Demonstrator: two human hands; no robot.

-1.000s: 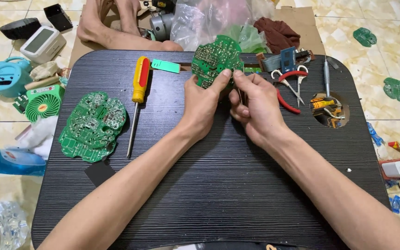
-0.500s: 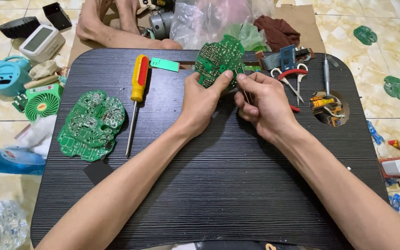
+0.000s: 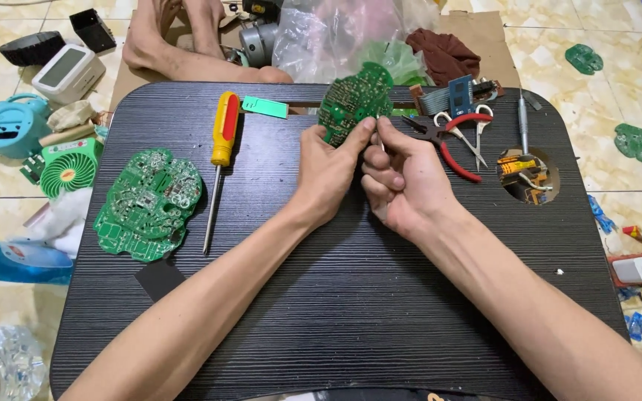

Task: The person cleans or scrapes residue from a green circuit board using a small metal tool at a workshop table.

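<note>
Looking down from head height onto a low black table [image 3: 351, 312] with a wood-grain surface, set on a pale tiled floor. Two bare forearms reach in from the bottom of the frame and meet just above the centre.

The left hand [image 3: 328, 171] grips a green circuit board [image 3: 352, 111] at its lower edge, thumb and fingers pinched on it, holding it tilted up off the table in the upper middle of the frame. The right hand [image 3: 403, 182] sits just beside it, touching the left thumb, with fingers curled tight around a thin metal tool [image 3: 380, 141] whose tip points up at the board's lower right edge. What kind of tool it is cannot be told.

On the left part of the table lies a second green circuit board [image 3: 148, 204], flat, with many small parts on it. Just to its right lies a screwdriver [image 3: 218, 163] with a yellow and red handle, tip pointing toward the bottom of the frame. A small green tag [image 3: 264, 107] lies near the handle's top.

To the right of the hands lie red-handled pliers [image 3: 451, 145] and small scissors [image 3: 477, 130], overlapping. Farther right, a round hole [image 3: 529, 177] in the table holds small yellow and orange parts.

In the upper left of the frame, another person's bare foot [image 3: 187, 52] rests on cardboard beyond the table. On the floor at left stands a small green fan [image 3: 68, 165].
</note>
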